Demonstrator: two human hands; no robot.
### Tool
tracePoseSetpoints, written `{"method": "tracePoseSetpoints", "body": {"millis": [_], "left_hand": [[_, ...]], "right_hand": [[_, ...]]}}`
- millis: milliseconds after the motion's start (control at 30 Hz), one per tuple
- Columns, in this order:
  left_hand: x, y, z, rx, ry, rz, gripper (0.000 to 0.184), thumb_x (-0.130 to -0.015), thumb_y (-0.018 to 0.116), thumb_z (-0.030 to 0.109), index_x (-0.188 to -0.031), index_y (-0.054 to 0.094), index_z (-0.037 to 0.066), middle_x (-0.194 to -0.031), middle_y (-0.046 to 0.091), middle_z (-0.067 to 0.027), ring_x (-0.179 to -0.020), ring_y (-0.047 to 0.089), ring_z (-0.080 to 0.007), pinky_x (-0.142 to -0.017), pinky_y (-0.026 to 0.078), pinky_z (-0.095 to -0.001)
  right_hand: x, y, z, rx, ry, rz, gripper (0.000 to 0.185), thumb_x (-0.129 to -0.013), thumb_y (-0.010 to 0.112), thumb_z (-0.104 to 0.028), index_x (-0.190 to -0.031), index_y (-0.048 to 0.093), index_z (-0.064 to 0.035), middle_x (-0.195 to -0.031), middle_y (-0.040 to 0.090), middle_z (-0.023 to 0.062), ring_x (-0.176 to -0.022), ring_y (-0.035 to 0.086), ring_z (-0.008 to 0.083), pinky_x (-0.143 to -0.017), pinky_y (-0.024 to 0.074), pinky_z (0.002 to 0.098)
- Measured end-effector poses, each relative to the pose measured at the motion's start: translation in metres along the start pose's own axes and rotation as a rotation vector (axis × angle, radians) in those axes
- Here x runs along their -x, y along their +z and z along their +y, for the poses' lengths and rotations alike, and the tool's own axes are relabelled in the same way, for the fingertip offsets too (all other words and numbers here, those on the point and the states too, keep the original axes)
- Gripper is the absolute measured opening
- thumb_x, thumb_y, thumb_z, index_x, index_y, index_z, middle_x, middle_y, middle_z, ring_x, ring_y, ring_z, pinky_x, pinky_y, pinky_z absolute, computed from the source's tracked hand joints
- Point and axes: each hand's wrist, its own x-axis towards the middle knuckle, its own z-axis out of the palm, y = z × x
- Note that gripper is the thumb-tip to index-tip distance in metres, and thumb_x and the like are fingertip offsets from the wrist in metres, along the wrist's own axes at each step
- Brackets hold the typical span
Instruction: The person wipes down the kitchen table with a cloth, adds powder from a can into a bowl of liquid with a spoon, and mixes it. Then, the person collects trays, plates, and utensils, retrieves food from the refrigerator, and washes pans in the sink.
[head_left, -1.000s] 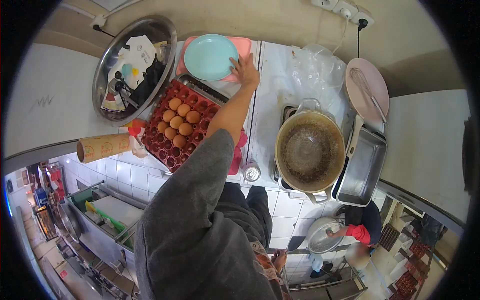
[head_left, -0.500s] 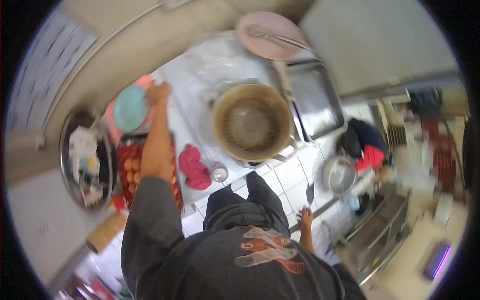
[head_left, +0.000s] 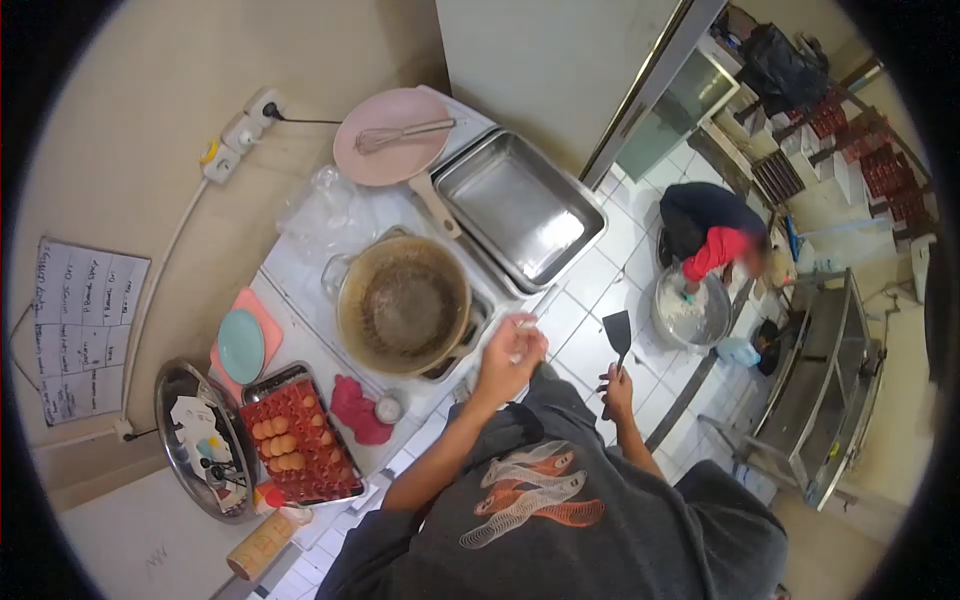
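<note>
Spatula [head_left: 617, 334] clasped in grip of right hand [head_left: 617, 393], handle [head_left: 621, 361] partly hidden, left hand [head_left: 510, 358] near pot [head_left: 402, 302], whether its curled grip closes on anything hard to tell

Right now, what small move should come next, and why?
I'd probably swing the right hand and its black spatula toward the pot. The spatula is out past the counter, seen against the tiled floor, while the pot stands uncovered and the left hand is near it.
</note>
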Motion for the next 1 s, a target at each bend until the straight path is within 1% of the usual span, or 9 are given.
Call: {"method": "tracePoseSetpoints", "body": {"millis": [100, 200, 333, 533, 600, 700, 867, 933, 1000], "left_hand": [[-0.036, 0.042, -0.066, 0.117, -0.529, 0.298, 0.045, -0.084, 0.068, 0.011, -0.123, 0.045, 0.008, -0.105, 0.059, -0.0098, -0.092, 0.059, -0.0202, -0.078, 0.052, -0.0356], [-0.092, 0.032, -0.111, 0.387, -0.696, 0.526, 0.054, -0.082, 0.071, 0.019, -0.125, 0.040, 0.008, -0.116, 0.052, -0.0145, -0.095, 0.058, -0.0301, -0.081, 0.054, -0.0482], [-0.128, 0.029, -0.126, 0.279, -0.624, 0.570, 0.065, -0.080, 0.074, 0.018, -0.125, 0.027, 0.013, -0.113, 0.053, -0.0175, -0.092, 0.060, -0.0323, -0.075, 0.055, -0.0479], [-0.180, 0.003, -0.174, 0.108, -0.701, 0.543, 0.047, -0.084, 0.066, 0.007, -0.120, 0.037, 0.004, -0.101, 0.057, -0.0181, -0.079, 0.064, -0.0323, -0.068, 0.058, -0.0446], [-0.173, -0.002, -0.167, 0.148, -0.714, 0.483, 0.040, -0.083, 0.066, 0.006, -0.115, 0.042, 0.003, -0.101, 0.057, -0.0171, -0.079, 0.065, -0.0308, -0.068, 0.059, -0.0436], [-0.171, 0.007, -0.150, 0.131, -0.561, 0.464, 0.033, -0.084, 0.063, 0.002, -0.111, 0.045, 0.000, -0.104, 0.055, -0.0169, -0.085, 0.064, -0.0313, -0.072, 0.060, -0.0440], [-0.182, 0.030, -0.118, 0.196, -0.566, 0.480, 0.028, -0.085, 0.053, -0.005, -0.111, 0.044, -0.010, -0.107, 0.054, -0.0199, -0.092, 0.061, -0.0349, -0.079, 0.061, -0.0444], [-0.181, 0.010, -0.126, 0.388, -0.642, 0.392, 0.028, -0.086, 0.052, -0.004, -0.112, 0.044, -0.011, -0.106, 0.054, -0.0209, -0.093, 0.061, -0.0362, -0.079, 0.060, -0.0447], [-0.171, -0.015, -0.152, 0.102, -0.410, 0.116, 0.024, -0.086, 0.048, -0.005, -0.108, 0.046, -0.013, -0.104, 0.054, -0.0231, -0.094, 0.060, -0.0374, -0.083, 0.058, -0.0463]], "right_hand": [[-0.027, -0.020, -0.030, -0.046, -0.120, -0.039, 0.037, -0.098, 0.047, -0.040, -0.104, 0.051, -0.0034, -0.086, 0.061, 0.0099, -0.058, 0.058, 0.0126, -0.040, 0.0402, 0.0244], [-0.066, -0.022, -0.066, -0.182, -0.419, 0.068, 0.021, -0.098, 0.052, -0.024, -0.091, 0.053, -0.0042, -0.071, 0.057, 0.0046, -0.045, 0.048, 0.0086, -0.035, 0.0332, 0.0212], [-0.102, -0.011, -0.139, -0.091, -0.348, -0.132, 0.019, -0.095, 0.057, -0.021, -0.088, 0.059, -0.0035, -0.063, 0.053, 0.0006, -0.046, 0.043, 0.0053, -0.038, 0.0288, 0.0229], [-0.134, -0.014, -0.164, -0.013, -0.786, 0.079, 0.029, -0.091, 0.064, -0.027, -0.081, 0.058, -0.0006, -0.059, 0.048, 0.0036, -0.054, 0.038, 0.0108, -0.049, 0.0348, 0.0293], [-0.128, -0.031, -0.147, -0.089, -0.645, 0.093, 0.030, -0.091, 0.063, -0.027, -0.080, 0.057, 0.0001, -0.058, 0.046, 0.0046, -0.056, 0.035, 0.0115, -0.050, 0.0341, 0.0303], [-0.109, -0.059, -0.106, -0.255, -0.333, 0.072, 0.031, -0.091, 0.063, -0.027, -0.088, 0.061, 0.0036, -0.068, 0.060, 0.0097, -0.063, 0.052, 0.0144, -0.059, 0.0437, 0.0302], [-0.105, -0.109, -0.018, -0.303, -0.185, 0.232, 0.031, -0.093, 0.059, -0.026, -0.093, 0.063, 0.0049, -0.076, 0.066, 0.0110, -0.070, 0.062, 0.0148, -0.066, 0.0495, 0.0280], [-0.115, -0.121, 0.036, -0.231, -0.284, 0.310, 0.029, -0.096, 0.055, -0.029, -0.085, 0.061, -0.0021, -0.073, 0.064, 0.0046, -0.050, 0.047, 0.0066, -0.044, 0.0374, 0.0243], [-0.103, -0.136, 0.043, -0.279, -0.183, 0.302, 0.029, -0.096, 0.053, -0.030, -0.091, 0.061, -0.0027, -0.073, 0.065, 0.0050, -0.047, 0.045, 0.0060, -0.041, 0.0369, 0.0245]]}}
